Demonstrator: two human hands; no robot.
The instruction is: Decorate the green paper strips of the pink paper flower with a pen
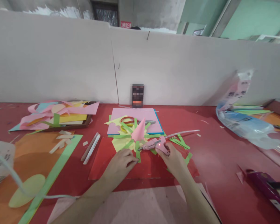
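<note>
Standing on yellow petals (pixel 133 147) near the middle of the red table (pixel 179 119), the pink paper cone (pixel 139 132) appeared light and crushable, best held near its base. The left hand (pixel 126 159), nearly closed, pinched a green strip (pixel 138 154); the right hand (pixel 173 154) was wrapped round a glue gun (pixel 155 144).

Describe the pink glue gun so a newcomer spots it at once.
On the red table, find the pink cone amid green strips. Just right of it, the right hand grips the glue gun. Unlike the pink cone, it has a metal nozzle and a small glowing light.
</note>
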